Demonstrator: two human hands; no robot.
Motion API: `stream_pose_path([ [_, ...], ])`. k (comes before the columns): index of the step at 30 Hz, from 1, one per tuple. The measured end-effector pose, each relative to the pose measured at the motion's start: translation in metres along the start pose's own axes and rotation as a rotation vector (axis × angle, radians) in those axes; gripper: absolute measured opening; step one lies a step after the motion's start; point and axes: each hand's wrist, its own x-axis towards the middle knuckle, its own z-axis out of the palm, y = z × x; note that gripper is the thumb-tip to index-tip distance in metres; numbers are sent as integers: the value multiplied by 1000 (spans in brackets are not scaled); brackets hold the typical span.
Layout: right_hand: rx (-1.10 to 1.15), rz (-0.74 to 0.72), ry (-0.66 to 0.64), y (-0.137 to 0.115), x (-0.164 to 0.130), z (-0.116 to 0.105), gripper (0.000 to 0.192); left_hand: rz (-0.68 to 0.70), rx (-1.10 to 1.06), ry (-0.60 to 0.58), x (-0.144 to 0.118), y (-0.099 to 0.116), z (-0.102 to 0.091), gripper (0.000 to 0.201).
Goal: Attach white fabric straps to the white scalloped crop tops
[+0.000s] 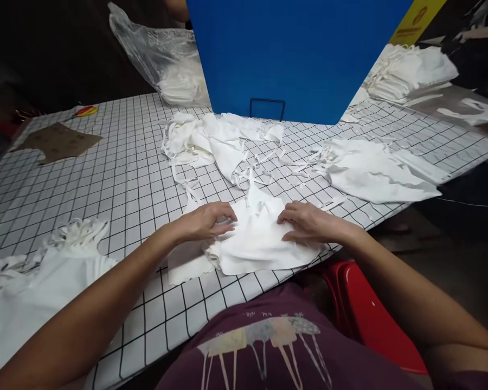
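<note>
While both palms press down, white cloth piece (256, 244) lies flat at near edge of gridded surface (117, 179). Left hand (205, 221) fingers curled on cloth's left side; right hand (309, 223) fingers flat, together, on right side.

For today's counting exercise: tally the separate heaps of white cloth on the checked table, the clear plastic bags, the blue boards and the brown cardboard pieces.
White cloth heaps: 5
Clear plastic bags: 1
Blue boards: 1
Brown cardboard pieces: 1
Total: 8
</note>
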Motion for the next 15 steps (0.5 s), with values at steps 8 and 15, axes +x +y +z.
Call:
stream_pose_path([
  [8,260,-35,346,11,5,-18,23,63,2,177,9,-2,19,37],
  [15,40,28,299,19,-12,-11,57,40,150,344,5,15,49,70],
])
